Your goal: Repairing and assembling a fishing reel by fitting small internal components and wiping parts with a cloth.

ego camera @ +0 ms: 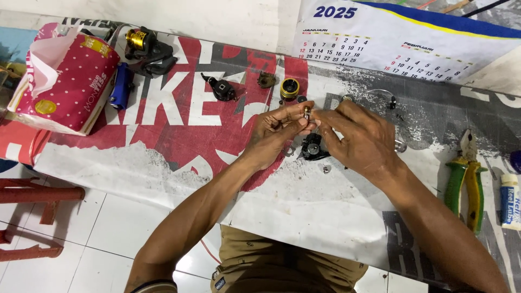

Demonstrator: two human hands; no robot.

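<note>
Fingertips of both hands pinch a small brass part [306, 112], lifted above the table for a close look; left hand [277, 130] steadies, right hand [358, 135] grips. Below lies a black reel body [313, 147], gold spool [290, 88] beyond, pliers [465, 176] off right

A table [304, 211] is covered with a big red, white and grey printed sheet [179, 135]. At twelve o'clock stands a white wall [217, 19]. A wall calendar [401, 40] lies at one o'clock. White floor tiles [108, 239] shine at seven o'clock, beside a red stool [32, 217].
</note>
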